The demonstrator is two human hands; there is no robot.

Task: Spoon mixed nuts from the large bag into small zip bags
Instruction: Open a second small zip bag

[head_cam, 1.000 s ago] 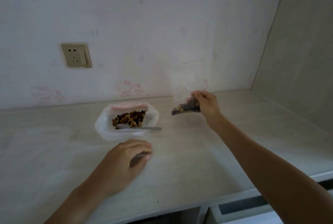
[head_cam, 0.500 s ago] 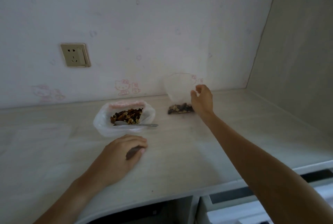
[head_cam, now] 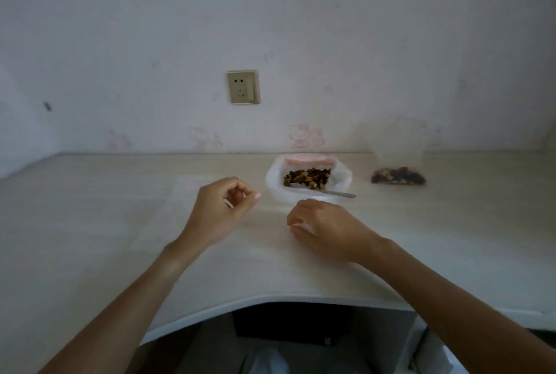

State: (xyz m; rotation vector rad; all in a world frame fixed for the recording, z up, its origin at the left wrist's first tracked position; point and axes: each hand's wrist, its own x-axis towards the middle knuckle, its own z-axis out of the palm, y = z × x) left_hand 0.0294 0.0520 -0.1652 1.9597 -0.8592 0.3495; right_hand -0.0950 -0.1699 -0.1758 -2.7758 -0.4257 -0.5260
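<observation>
The large white bag (head_cam: 275,185) lies open on the desk with mixed nuts (head_cam: 307,176) inside. A metal spoon (head_cam: 332,193) rests in it, handle pointing right. To its right, a filled small zip bag (head_cam: 397,176) leans against the wall, untouched. In front of the large bag, my left hand (head_cam: 224,208) and my right hand (head_cam: 323,230) hover close together with fingers curled. Each pinches an edge of a clear empty small zip bag, which is barely visible: a pink strip (head_cam: 228,203) shows at the left fingertips and a pale edge (head_cam: 298,225) under the right ones.
The pale wooden desk (head_cam: 120,208) runs along a wall with a power socket (head_cam: 243,87). Its curved front edge (head_cam: 270,298) lies near my body. A side panel stands at the far right.
My right hand let go of the filled small bag at the wall and came back to the middle. My left hand lifted off the desk. Both now pinch a clear bag. The view swung left.
</observation>
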